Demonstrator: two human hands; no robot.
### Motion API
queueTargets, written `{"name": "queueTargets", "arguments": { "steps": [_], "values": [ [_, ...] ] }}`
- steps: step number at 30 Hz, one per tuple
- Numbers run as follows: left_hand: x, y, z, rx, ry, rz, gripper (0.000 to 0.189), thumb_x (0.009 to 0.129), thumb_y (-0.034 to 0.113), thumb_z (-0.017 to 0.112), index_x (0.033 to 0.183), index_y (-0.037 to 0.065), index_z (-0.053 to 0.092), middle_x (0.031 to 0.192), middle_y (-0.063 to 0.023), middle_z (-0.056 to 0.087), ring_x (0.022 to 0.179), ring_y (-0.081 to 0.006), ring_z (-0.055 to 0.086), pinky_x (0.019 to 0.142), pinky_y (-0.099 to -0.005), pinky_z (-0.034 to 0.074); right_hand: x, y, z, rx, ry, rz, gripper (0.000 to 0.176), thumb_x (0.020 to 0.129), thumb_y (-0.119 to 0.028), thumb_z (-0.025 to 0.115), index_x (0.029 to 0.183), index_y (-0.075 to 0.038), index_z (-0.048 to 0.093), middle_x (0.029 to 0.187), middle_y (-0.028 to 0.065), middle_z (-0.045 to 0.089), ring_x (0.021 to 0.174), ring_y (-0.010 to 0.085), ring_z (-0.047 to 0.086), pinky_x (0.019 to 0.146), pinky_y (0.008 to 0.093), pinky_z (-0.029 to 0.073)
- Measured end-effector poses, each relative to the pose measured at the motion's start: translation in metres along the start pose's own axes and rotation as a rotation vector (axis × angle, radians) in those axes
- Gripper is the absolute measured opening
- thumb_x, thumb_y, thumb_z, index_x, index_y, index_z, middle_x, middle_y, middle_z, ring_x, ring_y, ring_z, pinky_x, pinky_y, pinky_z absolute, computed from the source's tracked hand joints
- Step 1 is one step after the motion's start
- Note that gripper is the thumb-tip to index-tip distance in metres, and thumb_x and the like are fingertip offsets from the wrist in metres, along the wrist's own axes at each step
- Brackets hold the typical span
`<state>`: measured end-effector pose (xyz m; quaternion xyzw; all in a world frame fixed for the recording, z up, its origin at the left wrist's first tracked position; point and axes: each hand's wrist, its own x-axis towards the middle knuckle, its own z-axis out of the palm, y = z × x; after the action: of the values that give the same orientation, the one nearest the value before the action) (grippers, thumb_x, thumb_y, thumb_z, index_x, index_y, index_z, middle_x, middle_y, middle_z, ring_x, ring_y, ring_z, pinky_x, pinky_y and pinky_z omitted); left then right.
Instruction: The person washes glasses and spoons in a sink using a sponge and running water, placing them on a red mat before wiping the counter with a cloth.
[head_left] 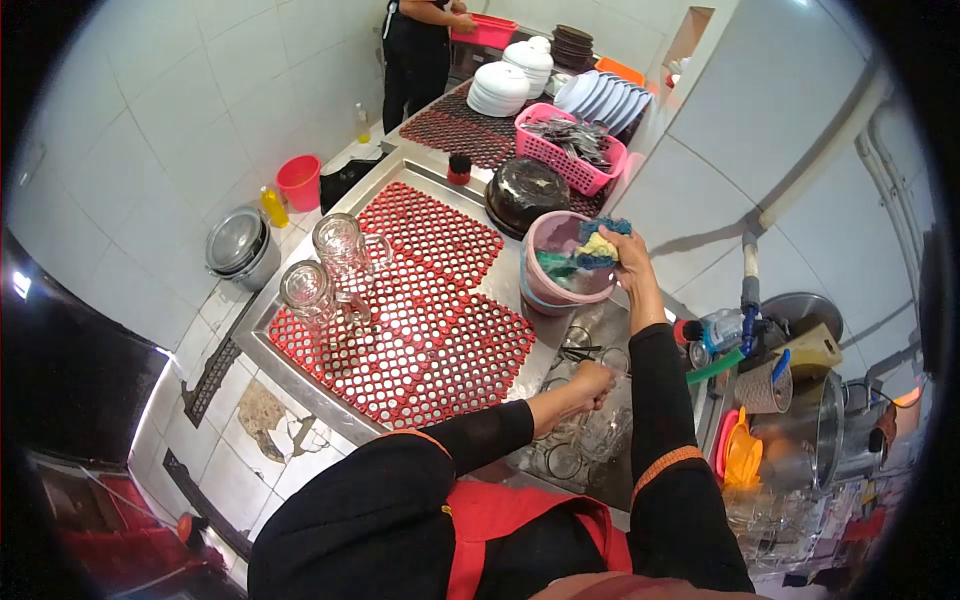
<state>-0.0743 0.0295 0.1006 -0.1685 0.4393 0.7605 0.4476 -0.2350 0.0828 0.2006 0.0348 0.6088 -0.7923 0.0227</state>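
My right hand (622,262) is closed on a blue and yellow sponge (598,243) and holds it over the rim of a pink bucket (540,290) beside the sink. My left hand (590,385) is down in the steel sink (610,470), gripping a clear glass (603,432) among several other glasses. Two glass mugs (340,250) (305,290) stand upside down on the red perforated mat (440,350) of the draining board to my left.
A black pot (525,190), a pink basket of cutlery (570,145), stacked white bowls (500,85) and plates (605,100) lie farther along the counter. Another person (420,50) stands at the far end. A red bucket (298,180) and metal pots (238,245) sit on the floor. A tap (747,300) is at my right.
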Motion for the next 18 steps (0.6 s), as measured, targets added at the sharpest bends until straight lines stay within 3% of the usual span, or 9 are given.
{"name": "queueTargets", "arguments": {
  "steps": [5, 7, 9, 10, 11, 13, 15, 16, 18],
  "values": [
    [-0.016, -0.018, -0.018, 0.004, -0.123, -0.039, 0.01, 0.082, 0.018, 0.047, 0.078, 0.011, 0.053, 0.049, 0.0029, 0.031, 0.037, -0.009, 0.024, 0.035, -0.0267, 0.021, -0.066, -0.035, 0.001, 0.127, 0.106, -0.01, 0.027, 0.081, -0.033, 0.055, 0.083, -0.006, 0.051, 0.072, 0.004, 0.056, 0.059, 0.0131, 0.055, 0.055, 0.0255, 0.048],
    [-0.028, -0.022, -0.028, 0.048, -0.209, -0.007, 0.011, 0.082, 0.018, 0.047, 0.082, 0.011, 0.055, 0.05, 0.0037, 0.031, 0.037, -0.0081, 0.024, 0.035, -0.0259, 0.02, -0.11, -0.045, -0.003, -0.039, 0.135, -0.084, 0.033, 0.083, -0.039, 0.047, 0.083, -0.007, 0.054, 0.07, 0.0026, 0.057, 0.057, 0.0134, 0.056, 0.054, 0.0267, 0.047],
    [-0.041, -0.02, -0.035, -0.042, -0.178, 0.161, 0.016, 0.081, 0.017, 0.048, 0.092, 0.011, 0.059, 0.048, 0.0061, 0.03, 0.037, -0.0066, 0.024, 0.034, -0.0235, 0.019, -0.146, -0.047, -0.023, -0.449, 0.133, 0.077, 0.033, 0.084, -0.038, 0.046, 0.074, -0.007, 0.055, 0.067, -0.0001, 0.055, 0.059, 0.0124, 0.056, 0.053, 0.0283, 0.044],
    [-0.043, -0.019, -0.037, -0.036, -0.18, 0.202, 0.022, 0.081, 0.017, 0.049, 0.099, 0.011, 0.059, 0.048, 0.0072, 0.03, 0.037, -0.0056, 0.026, 0.034, -0.0214, 0.018, -0.137, -0.004, -0.074, -1.001, 0.05, -0.478, 0.027, 0.082, -0.024, 0.044, 0.074, -0.001, 0.056, 0.071, 0.0165, 0.057, 0.067, 0.0301, 0.056, 0.057, 0.0338, 0.043],
    [-0.042, -0.018, -0.039, -0.033, -0.182, 0.19, 0.022, 0.081, 0.017, 0.049, 0.099, 0.011, 0.059, 0.048, 0.0072, 0.03, 0.037, -0.0056, 0.026, 0.034, -0.0214, 0.018, -0.171, -0.02, -0.051, -1.339, 0.076, -0.445, 0.022, 0.079, -0.016, 0.041, 0.077, 0.002, 0.054, 0.076, 0.0232, 0.054, 0.074, 0.0377, 0.053, 0.063, 0.0383, 0.042],
    [-0.041, -0.017, -0.04, -0.007, -0.215, 0.281, 0.021, 0.081, 0.017, 0.049, 0.096, 0.009, 0.06, 0.048, 0.0063, 0.033, 0.037, -0.0056, 0.028, 0.033, -0.0211, 0.019, -0.208, -0.009, -0.041, -1.298, -0.029, -0.413, 0.021, 0.08, -0.014, 0.041, 0.078, 0.003, 0.053, 0.074, 0.0235, 0.053, 0.075, 0.0382, 0.053, 0.064, 0.0397, 0.042],
    [-0.051, -0.012, -0.033, 0.1, -0.197, 0.396, 0.023, 0.078, 0.015, 0.048, 0.093, 0.005, 0.063, 0.051, 0.0046, 0.041, 0.04, -0.0055, 0.034, 0.034, -0.0195, 0.022, -0.241, 0.003, -0.026, -1.275, -0.075, -0.228, 0.021, 0.08, -0.013, 0.041, 0.078, 0.004, 0.053, 0.072, 0.0234, 0.053, 0.072, 0.0389, 0.052, 0.065, 0.0404, 0.041],
    [-0.056, -0.009, -0.031, 0.229, -0.267, 0.593, 0.026, 0.073, 0.011, 0.047, 0.091, 0.002, 0.063, 0.054, 0.0038, 0.045, 0.042, -0.0047, 0.035, 0.036, -0.0191, 0.024, -0.253, 0.005, -0.028, -1.246, -0.116, -0.233, 0.019, 0.08, -0.013, 0.043, 0.078, 0.003, 0.053, 0.073, 0.0221, 0.053, 0.075, 0.0377, 0.052, 0.065, 0.0408, 0.041],
    [-0.054, -0.008, -0.032, 0.327, -0.371, 0.625, 0.03, 0.067, 0.016, 0.052, 0.089, 0.0, 0.064, 0.06, 0.0016, 0.051, 0.045, -0.0047, 0.037, 0.04, -0.0183, 0.027, -0.266, 0.0, -0.037, -1.343, -0.224, -0.278, 0.016, 0.079, -0.012, 0.046, 0.08, 0.002, 0.054, 0.075, 0.0209, 0.053, 0.078, 0.037, 0.052, 0.066, 0.0406, 0.042]
  ]
}}
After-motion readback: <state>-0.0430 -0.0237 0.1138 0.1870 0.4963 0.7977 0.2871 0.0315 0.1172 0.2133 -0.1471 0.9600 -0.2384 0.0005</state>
